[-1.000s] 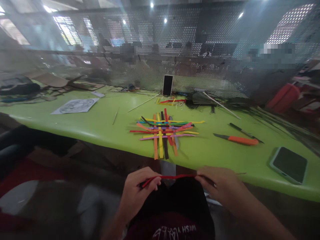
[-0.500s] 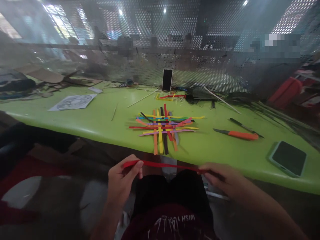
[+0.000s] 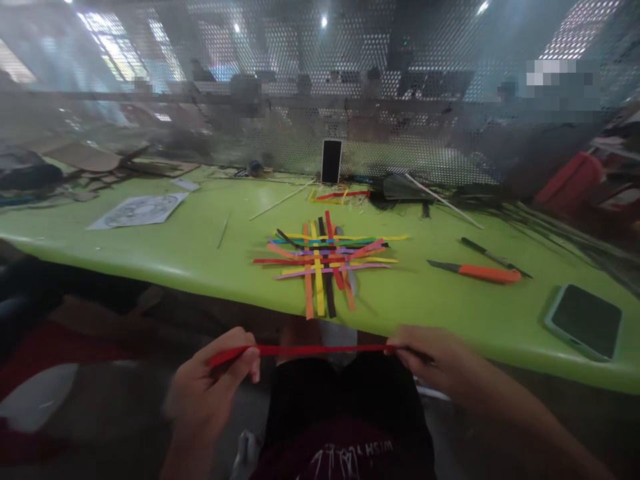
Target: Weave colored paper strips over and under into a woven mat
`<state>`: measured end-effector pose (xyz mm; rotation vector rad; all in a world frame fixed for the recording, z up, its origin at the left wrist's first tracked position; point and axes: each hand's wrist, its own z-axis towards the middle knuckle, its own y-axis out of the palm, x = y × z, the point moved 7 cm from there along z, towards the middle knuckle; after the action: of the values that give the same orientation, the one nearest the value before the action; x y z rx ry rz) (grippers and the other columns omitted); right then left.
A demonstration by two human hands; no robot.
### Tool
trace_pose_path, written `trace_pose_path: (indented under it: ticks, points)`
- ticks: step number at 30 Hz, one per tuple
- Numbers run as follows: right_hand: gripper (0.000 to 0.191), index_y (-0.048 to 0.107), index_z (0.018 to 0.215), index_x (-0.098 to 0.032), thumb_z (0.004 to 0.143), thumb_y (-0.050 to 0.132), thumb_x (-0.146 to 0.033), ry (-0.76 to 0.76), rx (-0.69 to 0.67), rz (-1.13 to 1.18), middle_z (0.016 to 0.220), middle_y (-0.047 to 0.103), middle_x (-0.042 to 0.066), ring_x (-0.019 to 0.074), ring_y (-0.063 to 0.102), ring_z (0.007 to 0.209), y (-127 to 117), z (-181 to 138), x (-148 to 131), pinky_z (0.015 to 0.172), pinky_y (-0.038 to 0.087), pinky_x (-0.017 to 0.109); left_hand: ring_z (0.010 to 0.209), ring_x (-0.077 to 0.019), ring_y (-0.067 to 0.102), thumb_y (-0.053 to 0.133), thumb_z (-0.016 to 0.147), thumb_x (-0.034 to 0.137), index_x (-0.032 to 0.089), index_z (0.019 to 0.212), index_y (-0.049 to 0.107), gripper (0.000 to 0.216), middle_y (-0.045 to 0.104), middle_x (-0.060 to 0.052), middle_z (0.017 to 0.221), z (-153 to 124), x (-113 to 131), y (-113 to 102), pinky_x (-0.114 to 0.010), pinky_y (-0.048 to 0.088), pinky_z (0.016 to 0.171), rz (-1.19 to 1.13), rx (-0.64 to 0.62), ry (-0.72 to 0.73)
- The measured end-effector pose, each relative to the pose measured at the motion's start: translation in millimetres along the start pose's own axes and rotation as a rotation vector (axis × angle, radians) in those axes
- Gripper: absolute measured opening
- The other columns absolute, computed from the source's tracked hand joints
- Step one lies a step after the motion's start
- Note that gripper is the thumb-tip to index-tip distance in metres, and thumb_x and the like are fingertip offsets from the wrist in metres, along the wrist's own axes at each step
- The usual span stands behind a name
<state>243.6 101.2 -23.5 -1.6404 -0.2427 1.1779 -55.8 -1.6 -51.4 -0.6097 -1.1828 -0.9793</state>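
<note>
A narrow red strip [image 3: 320,349] is stretched nearly level above my lap, in front of the table's near edge. My left hand [image 3: 220,370] pinches it between thumb and fingers, with a length of strip lying back across the hand. At the other end, my right hand [image 3: 425,353] grips the strip with closed fingers. Beyond my hands, a loose weave of coloured strips [image 3: 325,253] lies on the green table [image 3: 200,260]. Orange, yellow, black and red strips run lengthwise through it, crossed by several others.
To the right lie a knife with an orange handle [image 3: 487,273], a slim dark tool [image 3: 493,256] and a phone [image 3: 585,320]. Another phone [image 3: 331,161] stands upright at the back against a perforated screen [image 3: 290,143]. A printed sheet [image 3: 137,211] and thin sticks lie leftward.
My left hand has moved left and down, and the red strip now runs longer and straighter between my hands. My right hand has shifted slightly left.
</note>
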Motion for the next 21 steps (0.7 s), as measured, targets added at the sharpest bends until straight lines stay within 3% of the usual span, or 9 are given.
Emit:
trace_pose_path:
  ticks: [12, 17, 21]
  points:
    - [0.025, 0.066, 0.096, -0.022, 0.102, 0.042, -0.021, -0.018, 0.046, -0.025, 0.079, 0.065, 0.001, 0.0145, 0.057, 0.068, -7.7, 13.4, -3.2, 0.069, 0.048, 0.025, 0.057, -0.0124, 0.051, 0.069, 0.097, 0.02, 0.02, 0.087, 0.072, 0.011, 0.054, 0.003, 0.061, 0.6, 16.2, 8.4, -0.027, 0.035, 0.056, -0.03, -0.089, 0.185]
    - [0.023, 0.064, 0.088, -0.022, 0.093, 0.043, -0.014, 0.0, 0.129, -0.077, 0.073, 0.063, 0.001, 0.0147, 0.055, 0.064, -13.9, 18.8, -2.9, 0.065, 0.047, 0.025, 0.056, -0.0129, 0.054, 0.065, 0.097, 0.014, 0.02, 0.094, 0.073, 0.011, 0.058, 0.002, 0.061, 1.1, 20.9, 13.7, -0.026, 0.04, 0.053, -0.006, -0.269, 0.301]
    - [0.024, 0.064, 0.091, -0.022, 0.095, 0.042, -0.014, -0.057, 0.231, -0.124, 0.075, 0.065, 0.002, 0.015, 0.058, 0.064, -21.2, 22.3, -1.0, 0.062, 0.047, 0.025, 0.059, -0.0147, 0.057, 0.064, 0.1, 0.017, 0.018, 0.102, 0.073, 0.009, 0.063, -0.001, 0.064, -5.8, 25.0, 20.9, -0.029, 0.045, 0.057, -0.061, -0.424, 0.37]
